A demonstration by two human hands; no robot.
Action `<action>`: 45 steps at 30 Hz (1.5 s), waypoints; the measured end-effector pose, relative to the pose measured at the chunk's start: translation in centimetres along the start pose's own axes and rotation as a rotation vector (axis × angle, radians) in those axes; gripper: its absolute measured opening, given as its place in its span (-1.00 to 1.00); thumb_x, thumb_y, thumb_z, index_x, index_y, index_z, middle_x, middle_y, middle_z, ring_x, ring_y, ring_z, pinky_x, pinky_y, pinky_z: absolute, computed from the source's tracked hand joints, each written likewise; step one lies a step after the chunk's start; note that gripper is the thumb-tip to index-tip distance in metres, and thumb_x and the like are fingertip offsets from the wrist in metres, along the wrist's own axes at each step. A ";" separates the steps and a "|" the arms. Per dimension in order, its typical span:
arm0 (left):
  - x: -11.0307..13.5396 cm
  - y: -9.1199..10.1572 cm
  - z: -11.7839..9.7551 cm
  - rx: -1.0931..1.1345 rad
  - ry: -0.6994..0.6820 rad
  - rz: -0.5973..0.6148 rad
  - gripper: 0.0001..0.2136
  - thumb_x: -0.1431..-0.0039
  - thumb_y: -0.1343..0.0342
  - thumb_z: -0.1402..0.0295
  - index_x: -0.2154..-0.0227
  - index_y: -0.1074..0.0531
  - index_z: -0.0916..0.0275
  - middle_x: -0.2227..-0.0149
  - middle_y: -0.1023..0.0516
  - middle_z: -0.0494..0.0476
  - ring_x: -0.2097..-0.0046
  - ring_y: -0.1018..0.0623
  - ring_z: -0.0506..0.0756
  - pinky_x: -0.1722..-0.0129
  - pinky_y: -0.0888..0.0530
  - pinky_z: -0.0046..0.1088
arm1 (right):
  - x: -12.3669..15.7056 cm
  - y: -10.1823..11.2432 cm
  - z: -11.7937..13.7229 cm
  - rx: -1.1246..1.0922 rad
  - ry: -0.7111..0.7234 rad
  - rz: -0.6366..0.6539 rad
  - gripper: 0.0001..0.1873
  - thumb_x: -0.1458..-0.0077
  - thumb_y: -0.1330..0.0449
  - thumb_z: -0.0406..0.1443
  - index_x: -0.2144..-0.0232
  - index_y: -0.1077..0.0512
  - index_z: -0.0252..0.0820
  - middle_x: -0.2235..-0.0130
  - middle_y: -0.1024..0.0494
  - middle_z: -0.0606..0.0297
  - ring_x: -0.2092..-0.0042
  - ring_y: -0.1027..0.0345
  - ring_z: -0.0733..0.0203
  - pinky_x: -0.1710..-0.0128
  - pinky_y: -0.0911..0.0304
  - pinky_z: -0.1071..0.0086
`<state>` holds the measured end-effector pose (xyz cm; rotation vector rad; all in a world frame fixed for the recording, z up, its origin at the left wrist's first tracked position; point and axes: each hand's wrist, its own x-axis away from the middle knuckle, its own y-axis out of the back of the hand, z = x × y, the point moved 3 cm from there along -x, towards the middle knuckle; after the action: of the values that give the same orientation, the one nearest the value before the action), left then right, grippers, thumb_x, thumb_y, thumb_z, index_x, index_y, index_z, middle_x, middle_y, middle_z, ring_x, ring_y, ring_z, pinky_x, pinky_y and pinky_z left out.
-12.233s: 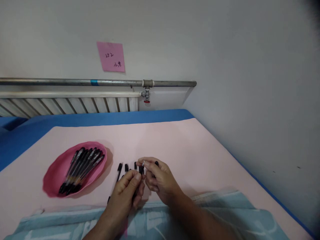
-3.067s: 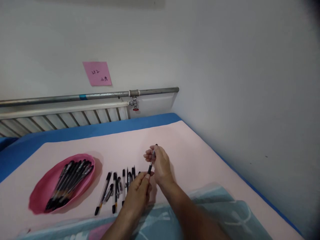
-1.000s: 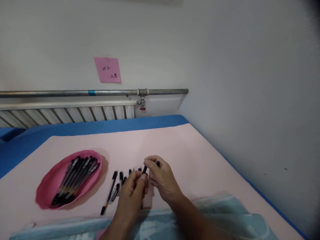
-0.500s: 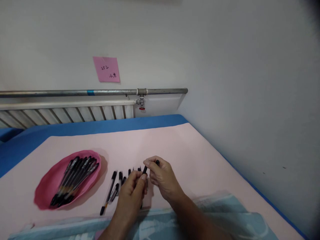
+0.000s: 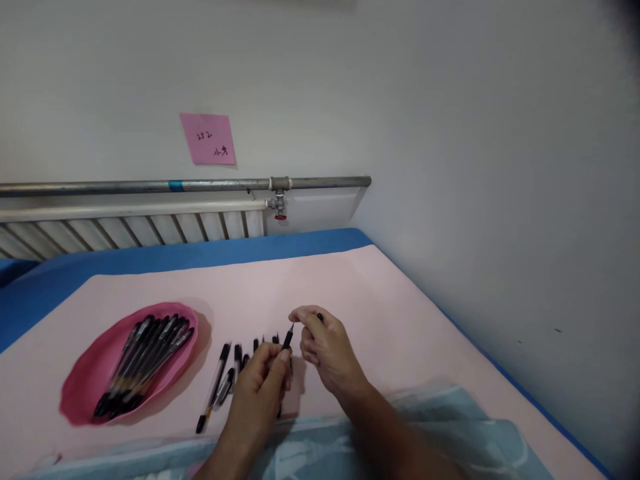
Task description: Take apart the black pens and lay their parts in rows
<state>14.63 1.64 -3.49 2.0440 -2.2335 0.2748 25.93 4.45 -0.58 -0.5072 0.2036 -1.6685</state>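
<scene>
My left hand [image 5: 263,380] is closed around an uncapped gel pen [image 5: 287,338], its black front end and pointed tip facing up and away. Close by, my right hand [image 5: 327,343] is closed, with its thumb and forefinger right at that tip. The rounded end of a black pen cap [image 5: 320,317] pokes out between its fingers; the rest of it is covered. Loose black-and-clear pens [image 5: 216,383] lie on the pink surface left of my left hand and partly behind it. Some of these are hidden by the fingers.
A pink oval dish [image 5: 80,393] at the left holds a pile of pens [image 5: 150,360]. The pink sheet [image 5: 400,333] covers a blue-edged table against the wall. Light blue patterned cloth [image 5: 425,427] lies along the near edge. A radiator [image 5: 125,227] and pipe run behind.
My right hand has moved slightly away from the pen, and the pen's bare tip now shows between the hands. The view has shifted a little to the right.
</scene>
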 end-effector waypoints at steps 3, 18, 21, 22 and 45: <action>0.1 -0.2 0.1 -0.010 0.000 0.009 -0.66 0.01 -0.07 0.01 0.54 -0.28 0.22 0.69 -0.24 -0.15 0.66 -0.14 -0.13 0.67 -0.04 -0.64 | -0.3 0.7 0.8 -0.015 0.060 -0.050 -0.79 0.11 -0.21 -0.19 0.49 -0.35 -0.22 0.50 -0.40 0.39 0.69 0.15 0.56 0.73 0.30 0.56; 0.3 -0.3 -0.6 0.049 0.141 0.101 -0.64 0.00 -0.06 0.01 0.57 -0.20 0.21 0.71 -0.20 -0.20 0.73 -0.07 -0.18 0.73 0.03 -0.67 | -0.3 0.2 -0.3 0.166 0.006 0.094 -0.93 0.14 -0.14 -0.33 0.58 -0.30 -0.20 0.77 -0.09 0.59 0.74 0.15 0.51 0.76 0.17 0.58; 0.4 -0.3 -0.5 -0.041 0.120 0.135 -0.67 -0.03 -0.02 0.03 0.54 -0.23 0.21 0.67 -0.27 -0.15 0.70 -0.13 -0.15 0.71 -0.04 -0.64 | -0.6 0.6 -0.3 0.155 0.055 0.052 -0.93 0.15 -0.12 -0.33 0.60 -0.29 -0.20 0.78 -0.09 0.58 0.74 0.14 0.50 0.76 0.18 0.58; 0.4 -0.3 -0.5 -0.076 0.107 0.151 -0.68 -0.04 -0.01 0.04 0.53 -0.26 0.22 0.65 -0.30 -0.12 0.68 -0.17 -0.13 0.69 -0.09 -0.63 | -0.8 0.9 -0.2 0.145 0.073 0.024 -0.93 0.15 -0.11 -0.33 0.60 -0.30 -0.20 0.78 -0.08 0.58 0.74 0.14 0.50 0.76 0.19 0.58; -3.0 -3.0 -1.4 -0.992 -0.022 0.062 -0.79 -0.12 0.07 0.25 0.52 -0.33 0.22 0.56 -0.44 0.04 0.48 -0.43 0.03 0.49 -0.20 -0.50 | -7.3 8.1 2.0 0.084 0.139 -0.307 -0.90 0.18 -0.10 -0.35 0.60 -0.20 -0.18 0.69 -0.16 0.52 0.72 0.12 0.50 0.78 0.24 0.57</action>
<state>17.83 4.61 -2.51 1.4103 -1.8316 -0.7114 34.68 10.52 -3.70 -0.3724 0.1613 -2.0054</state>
